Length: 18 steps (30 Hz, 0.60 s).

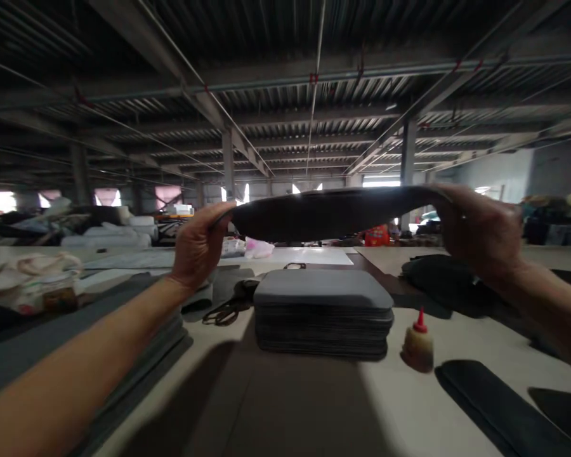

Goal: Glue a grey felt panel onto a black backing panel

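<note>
Two-hand grip, left hand (197,244) and right hand (480,228), on one dark panel (328,212) above one grey stack (322,314).

Dark grey panel (323,212); red-capped glue bottle (419,346).

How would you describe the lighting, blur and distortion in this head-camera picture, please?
Head view: dim hall, with bright windows blown out far behind; the dark panel held up between the left hand and right hand shows almost as a silhouette; both forearms are motion-blurred; wide-angle distortion stretches the edges; the grey pad stack is fairly sharp.
</note>
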Available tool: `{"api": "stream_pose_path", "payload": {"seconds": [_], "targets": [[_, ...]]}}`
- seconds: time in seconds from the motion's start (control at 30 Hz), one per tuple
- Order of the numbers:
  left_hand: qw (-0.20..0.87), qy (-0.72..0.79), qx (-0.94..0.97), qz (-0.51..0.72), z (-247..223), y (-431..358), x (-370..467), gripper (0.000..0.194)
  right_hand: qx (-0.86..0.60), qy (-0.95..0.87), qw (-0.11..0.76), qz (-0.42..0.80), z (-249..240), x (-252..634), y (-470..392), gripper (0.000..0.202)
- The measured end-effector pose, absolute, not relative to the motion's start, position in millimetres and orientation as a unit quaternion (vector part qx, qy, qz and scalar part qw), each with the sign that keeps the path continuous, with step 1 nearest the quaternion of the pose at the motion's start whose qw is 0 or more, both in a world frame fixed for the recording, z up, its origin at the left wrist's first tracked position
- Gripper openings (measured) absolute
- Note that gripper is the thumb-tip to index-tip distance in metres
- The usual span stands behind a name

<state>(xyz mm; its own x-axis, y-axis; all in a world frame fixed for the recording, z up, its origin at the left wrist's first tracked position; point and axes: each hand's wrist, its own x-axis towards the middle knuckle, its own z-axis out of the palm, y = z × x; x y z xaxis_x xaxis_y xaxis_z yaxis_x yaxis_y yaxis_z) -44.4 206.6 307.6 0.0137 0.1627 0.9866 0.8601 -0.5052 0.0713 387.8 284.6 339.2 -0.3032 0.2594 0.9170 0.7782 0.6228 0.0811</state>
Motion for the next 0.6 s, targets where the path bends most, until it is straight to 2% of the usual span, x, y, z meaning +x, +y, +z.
{"api": "stream_pose_path", "payload": {"seconds": [0.1, 0.17, 0.27, 0.33, 0.47, 0.6], "targets": [[0.276, -0.426, -0.674, -0.538, 271, 255, -56, 0.033, -0.342, -0.760, 0.455, -0.312, 306, 379, 317, 0.044], [0.210, -0.536, -0.689, -0.439, 228, 284, -62, 0.043, -0.374, -0.770, 0.419, -0.303, 269, 374, 345, 0.039], [0.145, -0.598, -0.702, -0.359, 162, 313, -65, 0.050, -0.453, -0.833, 0.232, -0.215, 210, 368, 378, 0.044], [0.120, -0.612, -0.711, -0.327, 131, 321, -67, 0.050, -0.474, -0.847, 0.164, -0.173, 178, 365, 389, 0.051], [0.105, -0.622, -0.717, -0.297, 109, 323, -73, 0.053, -0.483, -0.854, 0.133, -0.140, 147, 364, 392, 0.055], [0.101, -0.623, -0.723, -0.280, 111, 325, -77, 0.052, -0.475, -0.861, 0.124, -0.132, 150, 364, 392, 0.052]]}}
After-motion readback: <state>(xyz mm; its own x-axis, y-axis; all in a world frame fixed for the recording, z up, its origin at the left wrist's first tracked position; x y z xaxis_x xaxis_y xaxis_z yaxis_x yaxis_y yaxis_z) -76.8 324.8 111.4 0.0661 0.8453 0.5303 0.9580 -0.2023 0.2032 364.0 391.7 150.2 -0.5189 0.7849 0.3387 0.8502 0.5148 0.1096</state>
